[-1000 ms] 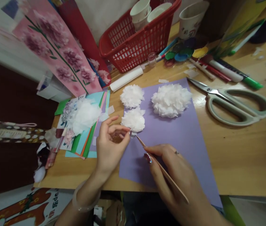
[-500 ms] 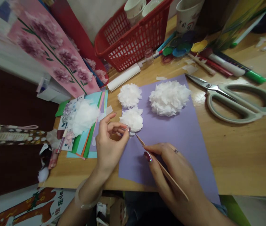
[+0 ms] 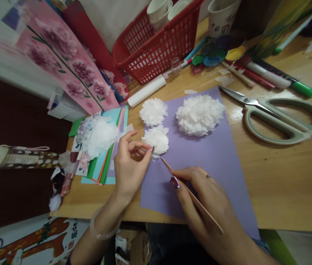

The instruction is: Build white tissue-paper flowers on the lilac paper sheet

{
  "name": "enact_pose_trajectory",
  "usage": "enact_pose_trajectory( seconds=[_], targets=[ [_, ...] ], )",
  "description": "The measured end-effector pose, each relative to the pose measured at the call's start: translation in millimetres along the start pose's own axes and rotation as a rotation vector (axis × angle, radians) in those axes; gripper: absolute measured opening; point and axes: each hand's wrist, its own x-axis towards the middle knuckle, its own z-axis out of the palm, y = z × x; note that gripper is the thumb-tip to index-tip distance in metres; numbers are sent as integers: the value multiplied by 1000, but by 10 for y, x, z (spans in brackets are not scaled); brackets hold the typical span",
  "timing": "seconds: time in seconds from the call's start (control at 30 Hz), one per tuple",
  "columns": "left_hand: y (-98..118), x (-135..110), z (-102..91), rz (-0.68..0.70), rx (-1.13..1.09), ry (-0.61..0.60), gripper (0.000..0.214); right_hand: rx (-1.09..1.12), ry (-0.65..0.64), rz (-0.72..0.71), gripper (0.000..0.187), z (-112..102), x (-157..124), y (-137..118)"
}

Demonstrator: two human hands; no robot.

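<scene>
A thin pointed wooden stick (image 3: 198, 204) is pinched in my right hand (image 3: 208, 200), its dark tip by the lower edge of a small white paper flower (image 3: 158, 140). The thumb and index finger of my left hand (image 3: 132, 163) are closed on that flower's left lower edge; the exact petal is hard to make out. Just above it lies another small white paper flower (image 3: 153, 111). To the right sits a larger white paper flower (image 3: 200, 115). All three rest on a purple sheet of paper (image 3: 211, 162), the small ones along its left edge.
Large scissors (image 3: 276, 114) lie right of the sheet, with several markers (image 3: 269, 75) behind. A red basket (image 3: 156, 48) holding paper cups stands at the back, a white roll (image 3: 147, 91) before it. Coloured papers (image 3: 108, 162) with white tissue (image 3: 102, 136) lie left.
The whole view has shifted slightly to the right. Both hands, the stick and the flowers keep nearly the same places relative to one another.
</scene>
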Motion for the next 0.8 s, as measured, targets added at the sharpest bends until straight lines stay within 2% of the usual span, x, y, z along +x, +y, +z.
enact_pose_trajectory(
  seconds=[0.3, 0.43, 0.6, 0.73, 0.8],
  targets=[
    [19, 17, -36, -45, 10, -16, 50, -3, 14, 3, 13, -25, 12, -11],
    [58, 5, -125, -56, 2, -43, 47, -8, 7, 11, 13, -18, 4, -5],
    [-1, 90, -461, -21, 52, 69, 30, -6, 13, 29, 11, -28, -13, 10],
    [-178, 211, -825, -49, 204, 226, 24, -29, 2, 43, 13, -42, -34, 36],
    [-281, 275, -925, -78, 288, 258, 24, -45, 3, 61, 14, -44, -42, 53]
  ],
)
